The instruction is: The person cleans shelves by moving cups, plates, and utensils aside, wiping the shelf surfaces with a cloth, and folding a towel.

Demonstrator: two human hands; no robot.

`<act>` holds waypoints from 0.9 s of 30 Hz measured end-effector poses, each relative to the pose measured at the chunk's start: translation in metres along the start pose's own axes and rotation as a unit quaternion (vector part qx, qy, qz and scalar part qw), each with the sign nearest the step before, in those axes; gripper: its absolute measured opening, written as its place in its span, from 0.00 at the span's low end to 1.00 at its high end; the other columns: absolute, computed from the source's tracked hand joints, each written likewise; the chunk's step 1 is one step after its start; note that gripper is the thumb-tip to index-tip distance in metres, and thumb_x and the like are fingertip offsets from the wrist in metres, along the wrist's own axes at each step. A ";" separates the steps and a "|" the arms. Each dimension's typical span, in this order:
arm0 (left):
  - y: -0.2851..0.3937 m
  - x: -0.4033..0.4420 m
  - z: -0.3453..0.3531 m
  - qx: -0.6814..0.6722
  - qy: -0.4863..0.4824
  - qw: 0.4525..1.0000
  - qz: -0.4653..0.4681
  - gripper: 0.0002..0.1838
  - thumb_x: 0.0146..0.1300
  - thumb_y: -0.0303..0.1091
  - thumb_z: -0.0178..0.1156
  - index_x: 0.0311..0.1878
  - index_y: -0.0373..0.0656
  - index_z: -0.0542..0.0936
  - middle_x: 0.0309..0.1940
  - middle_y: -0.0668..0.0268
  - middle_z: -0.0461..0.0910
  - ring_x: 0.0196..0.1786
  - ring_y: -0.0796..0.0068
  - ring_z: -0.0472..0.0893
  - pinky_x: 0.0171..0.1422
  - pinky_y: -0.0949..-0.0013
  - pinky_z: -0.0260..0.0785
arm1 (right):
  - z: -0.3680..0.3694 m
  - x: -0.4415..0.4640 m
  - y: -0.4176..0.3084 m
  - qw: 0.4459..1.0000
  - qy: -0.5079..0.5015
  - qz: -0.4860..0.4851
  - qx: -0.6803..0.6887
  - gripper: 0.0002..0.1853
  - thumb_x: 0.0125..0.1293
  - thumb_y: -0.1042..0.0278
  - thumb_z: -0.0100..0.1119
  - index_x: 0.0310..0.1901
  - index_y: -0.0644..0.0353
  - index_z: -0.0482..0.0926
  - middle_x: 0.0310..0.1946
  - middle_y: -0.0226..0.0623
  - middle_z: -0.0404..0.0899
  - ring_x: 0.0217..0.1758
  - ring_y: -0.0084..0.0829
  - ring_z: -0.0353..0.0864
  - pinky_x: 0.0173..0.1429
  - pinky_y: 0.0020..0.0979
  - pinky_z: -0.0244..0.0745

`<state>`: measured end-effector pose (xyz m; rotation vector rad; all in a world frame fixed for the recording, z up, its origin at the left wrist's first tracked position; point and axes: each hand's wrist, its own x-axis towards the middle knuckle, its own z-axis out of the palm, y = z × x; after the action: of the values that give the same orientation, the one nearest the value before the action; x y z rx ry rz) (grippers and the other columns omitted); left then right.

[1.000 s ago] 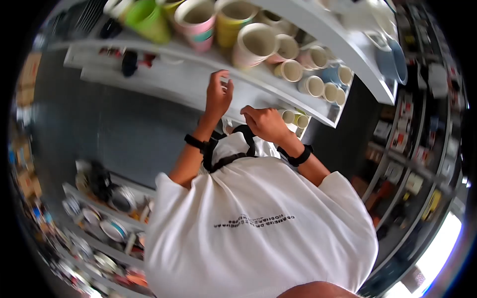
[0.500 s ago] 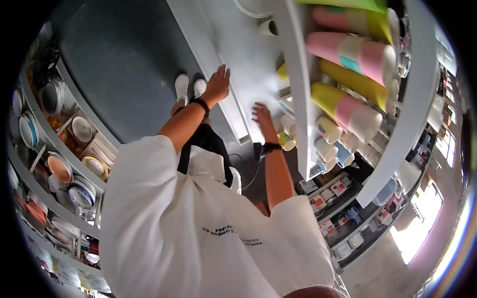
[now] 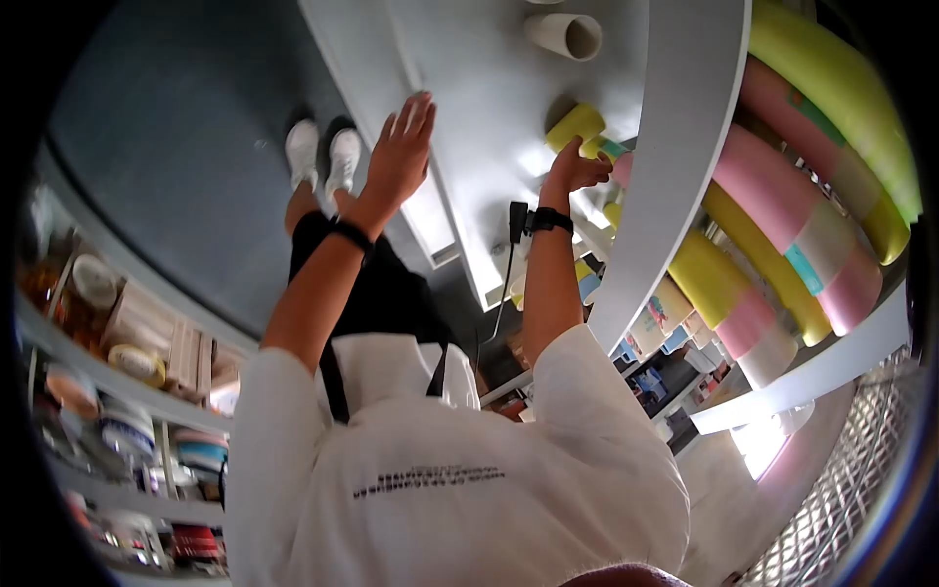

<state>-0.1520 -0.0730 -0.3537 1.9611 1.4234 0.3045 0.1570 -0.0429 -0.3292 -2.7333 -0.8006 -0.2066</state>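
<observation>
My left hand [image 3: 399, 157] is stretched out with its fingers slightly apart, above the front edge of a pale shelf [image 3: 479, 108]. It holds nothing. Inside the shelf, my right hand [image 3: 575, 168] reaches toward a yellow cup [image 3: 575, 125] lying on its side. Its thumb and fingers are apart, close to that cup and to a pink and teal one partly hidden behind the upright board. Whether the fingertips touch either cup I cannot tell. A white cup [image 3: 569, 37] lies farther along the same shelf. Both wrists wear black bands.
A white board [image 3: 675, 147] stands right of my right hand. Beyond it are several large cups, including a pink one [image 3: 773, 186] and a yellow one [image 3: 704, 269]. Shelves of plates and bowls [image 3: 137, 364] line the left. A black cable [image 3: 505, 293] hangs from my right wrist.
My viewpoint has shifted along the shelf. My right hand has moved deeper, up to the yellow cup. My left hand stays near the shelf's front edge, fingers still extended.
</observation>
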 end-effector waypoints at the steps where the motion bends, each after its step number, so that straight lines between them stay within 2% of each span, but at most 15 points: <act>1: 0.003 0.000 0.001 -0.004 0.013 1.000 -0.005 0.37 0.61 0.26 0.60 0.74 0.35 0.61 0.79 0.55 0.53 0.78 0.55 0.59 0.78 0.51 0.57 | 0.010 0.013 0.001 0.999 0.015 -0.034 0.004 0.41 0.54 0.54 0.72 0.62 0.65 0.61 0.57 0.59 0.62 0.57 0.57 0.71 0.60 0.54 0.73; 3: 0.009 0.004 0.009 -0.057 0.044 0.997 -0.016 0.36 0.58 0.26 0.62 0.71 0.34 0.65 0.77 0.50 0.55 0.78 0.47 0.58 0.77 0.46 0.58 | 0.028 0.032 0.007 0.997 0.032 -0.066 0.000 0.44 0.52 0.52 0.73 0.65 0.64 0.60 0.58 0.60 0.63 0.57 0.59 0.71 0.61 0.54 0.73; 5: 0.013 0.007 0.014 -0.084 0.050 0.995 -0.017 0.34 0.57 0.26 0.62 0.70 0.34 0.67 0.76 0.47 0.56 0.77 0.42 0.58 0.76 0.44 0.58 | 0.041 0.044 0.007 0.994 -0.101 -0.030 0.029 0.50 0.49 0.51 0.76 0.68 0.63 0.57 0.59 0.62 0.67 0.59 0.61 0.73 0.64 0.52 0.73; 7: 0.018 0.012 0.020 -0.123 0.114 0.986 -0.015 0.31 0.56 0.26 0.63 0.66 0.36 0.70 0.74 0.40 0.57 0.75 0.31 0.56 0.75 0.41 0.58 | 0.044 0.044 0.007 0.993 -0.108 -0.039 -0.003 0.51 0.50 0.53 0.75 0.71 0.59 0.54 0.61 0.60 0.66 0.61 0.60 0.72 0.65 0.51 0.72; 8: 0.018 0.015 0.020 -0.127 0.107 0.986 -0.018 0.31 0.56 0.26 0.63 0.66 0.36 0.70 0.74 0.40 0.57 0.75 0.31 0.56 0.75 0.41 0.58 | 0.046 0.040 0.006 0.992 -0.116 -0.048 -0.024 0.52 0.51 0.54 0.73 0.73 0.56 0.52 0.63 0.59 0.65 0.62 0.60 0.72 0.67 0.50 0.71; 10: 0.017 0.018 0.018 -0.148 0.108 0.983 -0.014 0.28 0.58 0.24 0.60 0.64 0.38 0.71 0.74 0.38 0.54 0.76 0.29 0.53 0.76 0.38 0.56 | 0.046 0.031 0.008 0.994 -0.093 -0.051 -0.004 0.50 0.50 0.56 0.74 0.71 0.58 0.54 0.62 0.60 0.66 0.61 0.59 0.73 0.66 0.51 0.72; 14: 0.027 0.021 0.006 -0.187 0.094 0.976 -0.052 0.29 0.59 0.25 0.61 0.65 0.39 0.69 0.75 0.36 0.53 0.76 0.28 0.53 0.78 0.38 0.51 | 0.021 0.007 -0.009 0.989 -0.103 -0.059 0.090 0.44 0.46 0.62 0.78 0.60 0.62 0.59 0.55 0.54 0.67 0.57 0.53 0.74 0.62 0.48 0.74; 16: 0.032 0.021 -0.007 -0.194 0.080 0.975 -0.079 0.32 0.59 0.28 0.64 0.68 0.40 0.67 0.76 0.38 0.52 0.76 0.31 0.55 0.81 0.39 0.46 | -0.003 -0.016 -0.016 0.966 -0.134 -0.117 0.190 0.44 0.45 0.62 0.82 0.58 0.63 0.59 0.53 0.51 0.67 0.55 0.49 0.74 0.63 0.46 0.74; 19: 0.027 0.027 -0.024 -0.235 0.017 0.970 -0.064 0.36 0.60 0.35 0.67 0.71 0.43 0.65 0.78 0.45 0.51 0.76 0.40 0.58 0.82 0.41 0.42 | -0.040 -0.048 -0.027 0.952 -0.130 -0.267 0.078 0.48 0.42 0.61 0.85 0.57 0.63 0.57 0.50 0.47 0.64 0.54 0.46 0.70 0.61 0.46 0.70; 20: 0.027 0.027 -0.030 -0.205 0.002 0.977 -0.064 0.37 0.60 0.36 0.67 0.71 0.43 0.64 0.77 0.45 0.52 0.75 0.39 0.60 0.81 0.41 0.47 | -0.048 -0.052 -0.026 0.939 -0.125 -0.314 0.068 0.50 0.41 0.60 0.86 0.58 0.64 0.56 0.49 0.46 0.62 0.54 0.44 0.68 0.59 0.46 0.67; 22: 0.026 0.031 -0.045 -0.156 -0.036 0.983 -0.085 0.37 0.60 0.35 0.67 0.71 0.43 0.63 0.78 0.45 0.51 0.74 0.38 0.61 0.78 0.43 0.56 | -0.066 -0.060 -0.049 0.956 -0.086 -0.261 0.105 0.49 0.42 0.57 0.86 0.56 0.68 0.57 0.48 0.43 0.60 0.54 0.42 0.64 0.60 0.46 0.65; 23: 0.020 0.031 -0.045 -0.147 -0.033 0.985 -0.087 0.37 0.60 0.35 0.67 0.71 0.43 0.63 0.78 0.45 0.51 0.74 0.38 0.61 0.78 0.43 0.56 | -0.067 -0.054 -0.049 0.958 -0.050 -0.264 0.102 0.49 0.44 0.58 0.85 0.57 0.69 0.57 0.48 0.43 0.60 0.53 0.42 0.65 0.60 0.46 0.66; 25: 0.008 0.036 -0.046 -0.149 0.009 0.987 -0.064 0.36 0.61 0.33 0.64 0.72 0.41 0.62 0.77 0.43 0.51 0.66 0.44 0.73 0.67 0.50 0.71 | -0.077 -0.044 -0.062 0.966 0.002 -0.246 0.077 0.48 0.48 0.58 0.83 0.60 0.72 0.58 0.47 0.42 0.60 0.51 0.40 0.68 0.59 0.44 0.71; 26: 0.004 0.037 -0.051 -0.146 0.009 0.987 -0.063 0.36 0.61 0.33 0.64 0.72 0.41 0.62 0.77 0.43 0.51 0.66 0.44 0.73 0.67 0.50 0.71 | -0.078 -0.038 -0.072 0.966 -0.010 -0.223 0.130 0.46 0.52 0.63 0.81 0.63 0.74 0.58 0.53 0.45 0.63 0.55 0.41 0.71 0.59 0.40 0.77; 27: 0.003 0.042 -0.061 -0.194 -0.047 0.975 -0.102 0.34 0.61 0.32 0.62 0.71 0.38 0.63 0.76 0.42 0.53 0.65 0.45 0.74 0.65 0.51 0.73 | -0.083 -0.039 -0.097 0.958 -0.030 -0.170 0.229 0.46 0.53 0.65 0.80 0.64 0.74 0.57 0.58 0.48 0.63 0.59 0.41 0.71 0.61 0.38 0.78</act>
<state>-0.1683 -0.0119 -0.3149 1.4843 1.3715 0.3604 0.0668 -0.0105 -0.2363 -2.1669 -1.1693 -0.0034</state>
